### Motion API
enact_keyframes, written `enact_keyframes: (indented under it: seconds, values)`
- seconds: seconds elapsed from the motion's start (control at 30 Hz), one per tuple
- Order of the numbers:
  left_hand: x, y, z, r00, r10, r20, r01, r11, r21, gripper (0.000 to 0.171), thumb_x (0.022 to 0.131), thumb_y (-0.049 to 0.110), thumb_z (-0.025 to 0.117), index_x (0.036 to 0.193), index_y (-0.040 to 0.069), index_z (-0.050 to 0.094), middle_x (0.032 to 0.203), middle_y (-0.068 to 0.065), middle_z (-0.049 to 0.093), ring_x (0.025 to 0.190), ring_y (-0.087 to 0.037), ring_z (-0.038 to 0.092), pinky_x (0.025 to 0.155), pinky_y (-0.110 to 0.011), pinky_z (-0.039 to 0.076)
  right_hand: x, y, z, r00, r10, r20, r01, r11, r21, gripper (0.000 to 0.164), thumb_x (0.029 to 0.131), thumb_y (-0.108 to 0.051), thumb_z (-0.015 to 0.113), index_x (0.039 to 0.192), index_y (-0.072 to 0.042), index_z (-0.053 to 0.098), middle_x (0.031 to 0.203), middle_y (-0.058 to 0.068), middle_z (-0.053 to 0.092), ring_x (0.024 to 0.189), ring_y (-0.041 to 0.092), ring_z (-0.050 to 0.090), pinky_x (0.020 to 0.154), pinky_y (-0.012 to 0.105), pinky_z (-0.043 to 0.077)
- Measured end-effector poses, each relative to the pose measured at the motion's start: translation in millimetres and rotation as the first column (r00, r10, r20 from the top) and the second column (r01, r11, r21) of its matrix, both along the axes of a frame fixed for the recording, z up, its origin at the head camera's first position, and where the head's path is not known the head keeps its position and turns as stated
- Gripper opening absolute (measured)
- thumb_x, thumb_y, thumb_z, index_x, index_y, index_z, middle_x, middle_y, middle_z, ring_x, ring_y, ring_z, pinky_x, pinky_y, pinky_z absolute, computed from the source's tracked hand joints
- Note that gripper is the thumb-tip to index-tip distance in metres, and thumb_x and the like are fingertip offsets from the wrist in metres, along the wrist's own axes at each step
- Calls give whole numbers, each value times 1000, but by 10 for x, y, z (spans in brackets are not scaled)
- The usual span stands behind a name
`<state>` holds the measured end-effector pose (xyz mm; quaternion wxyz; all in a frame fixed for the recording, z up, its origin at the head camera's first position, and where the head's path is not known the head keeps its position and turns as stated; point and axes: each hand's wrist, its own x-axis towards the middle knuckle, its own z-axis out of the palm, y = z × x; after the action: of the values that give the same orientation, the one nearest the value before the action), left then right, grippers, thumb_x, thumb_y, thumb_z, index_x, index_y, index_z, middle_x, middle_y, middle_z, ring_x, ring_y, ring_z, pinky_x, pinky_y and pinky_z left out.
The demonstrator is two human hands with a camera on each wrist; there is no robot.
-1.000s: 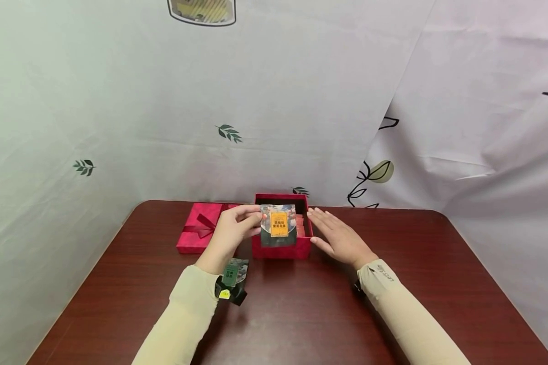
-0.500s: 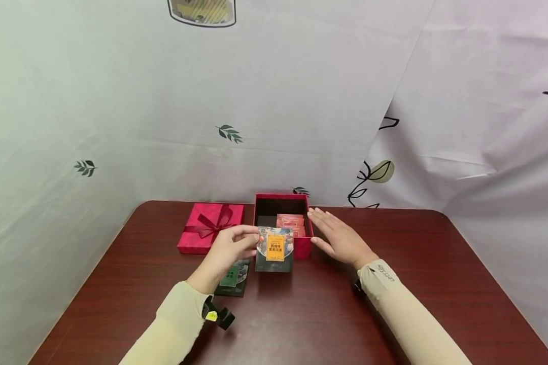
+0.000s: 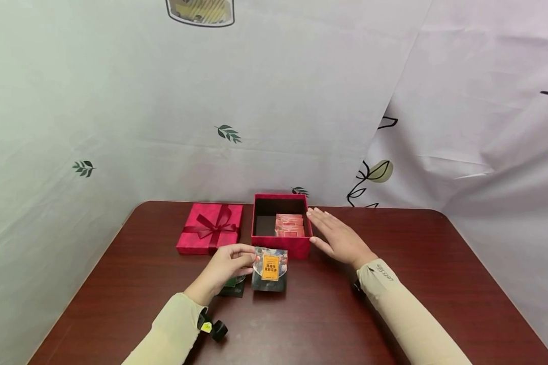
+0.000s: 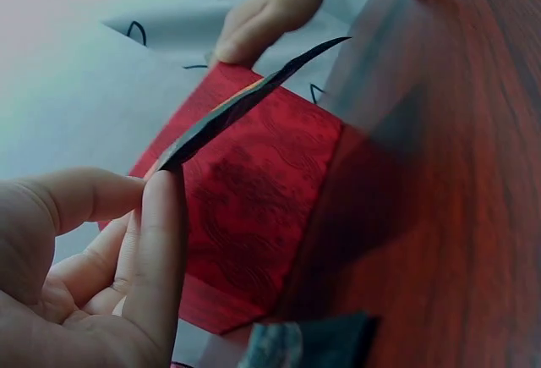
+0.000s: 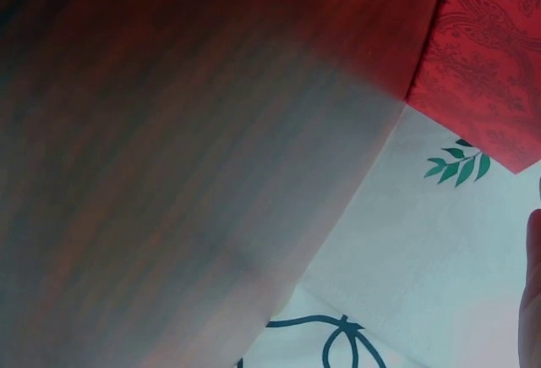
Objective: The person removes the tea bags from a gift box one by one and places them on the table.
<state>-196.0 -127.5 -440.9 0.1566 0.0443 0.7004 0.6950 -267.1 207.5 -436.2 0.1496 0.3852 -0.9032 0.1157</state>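
My left hand (image 3: 228,267) pinches the upper left edge of a dark sachet with an orange label (image 3: 270,269), between thumb and fingers. In the left wrist view the sachet (image 4: 241,112) appears edge-on and slightly bent, in front of the red box. That open red box (image 3: 281,247) has several red sachets (image 3: 289,228) standing in its right part; its dark left part shows bare. Along the box's right wall lies my right hand (image 3: 340,238), fingers straight, fingertips at the rim. A second dark sachet with a green label (image 3: 233,290) lies on the table, partly hidden behind my left hand.
Left of the box is a red lid (image 3: 210,228) tied with a dark red ribbon bow. The brown wooden table (image 3: 392,233) has its far edge close behind the box. A pale printed cloth (image 3: 274,111) hangs behind and beside the table.
My left hand has drawn the orange-label sachet from over the box toward me and down, in front of the box. The red sachets inside now show. The right hand stays put.
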Motion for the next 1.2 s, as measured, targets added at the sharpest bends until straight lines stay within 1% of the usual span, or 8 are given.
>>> enact_keyframes:
  seconds: [0.17, 0.33, 0.47, 0.7, 0.83, 0.97, 1.07, 1.2]
  values:
    - [4, -7, -82, 1000, 9, 21, -8, 999, -38, 31, 99, 8, 63, 122, -13, 60, 103, -10, 72, 89, -13, 69, 80, -32, 60, 0, 0, 4, 1000, 4, -1, -4, 1000, -3, 65, 99, -34, 61, 152, -1, 42, 158, 15, 41, 148, 31, 35, 119, 48, 29]
    - [2, -9, -142, 999, 25, 34, -23, 998, -63, 30, 98, 5, 61, 121, -13, 60, 102, -13, 71, 89, -17, 69, 80, -37, 60, 5, -1, 0, 1000, 7, -3, -7, 1000, 0, 65, 100, -33, 60, 153, -1, 41, 158, 15, 41, 148, 31, 34, 120, 46, 27]
    - [3, -8, -176, 999, 34, 37, -30, 995, -98, 28, 97, 3, 62, 120, -13, 60, 100, -13, 71, 87, -18, 70, 78, -38, 61, 6, -1, -3, 1000, 6, -3, -6, 1000, 0, 65, 100, -33, 59, 154, -2, 40, 158, 15, 40, 148, 31, 34, 120, 46, 27]
    - [31, 6, -172, 997, 73, 13, -69, 979, -189, 24, 93, -1, 66, 113, -13, 65, 94, -13, 73, 81, -17, 69, 72, -36, 61, 13, -6, 8, 1000, 3, 7, -3, 1000, -1, 66, 100, -32, 60, 155, -3, 38, 159, 15, 39, 148, 30, 34, 120, 47, 27]
    - [38, 27, -179, 994, 104, -28, -107, 963, -249, 22, 90, -1, 71, 108, -13, 67, 90, -15, 74, 80, -18, 70, 69, -37, 62, 11, -6, 9, 1000, 4, 9, -4, 1000, -2, 66, 100, -32, 60, 155, -3, 38, 159, 15, 39, 148, 31, 34, 119, 49, 28]
    - [25, 43, -211, 989, 125, -82, -145, 937, -316, 17, 89, -1, 73, 103, -11, 70, 85, -14, 74, 73, -18, 70, 65, -36, 61, 2, -4, 6, 1000, 11, 3, -11, 1000, -2, 66, 100, -32, 61, 154, -2, 39, 158, 16, 40, 148, 31, 34, 118, 51, 30]
    - [21, 48, -211, 984, 117, -132, -160, 911, -380, 12, 88, -1, 73, 98, -8, 72, 81, -11, 74, 68, -17, 70, 64, -35, 61, 0, 1, 4, 1000, 11, 3, -11, 1000, 0, 65, 100, -31, 61, 154, 0, 40, 158, 16, 40, 148, 31, 34, 118, 51, 30]
    - [44, 49, -163, 976, 96, -193, -173, 882, -439, 8, 89, -1, 71, 95, -5, 73, 79, -9, 74, 67, -17, 70, 65, -34, 61, 9, -6, 12, 1000, 7, 12, -7, 1000, -2, 65, 100, -32, 61, 153, 0, 40, 158, 16, 40, 148, 31, 34, 119, 49, 29]
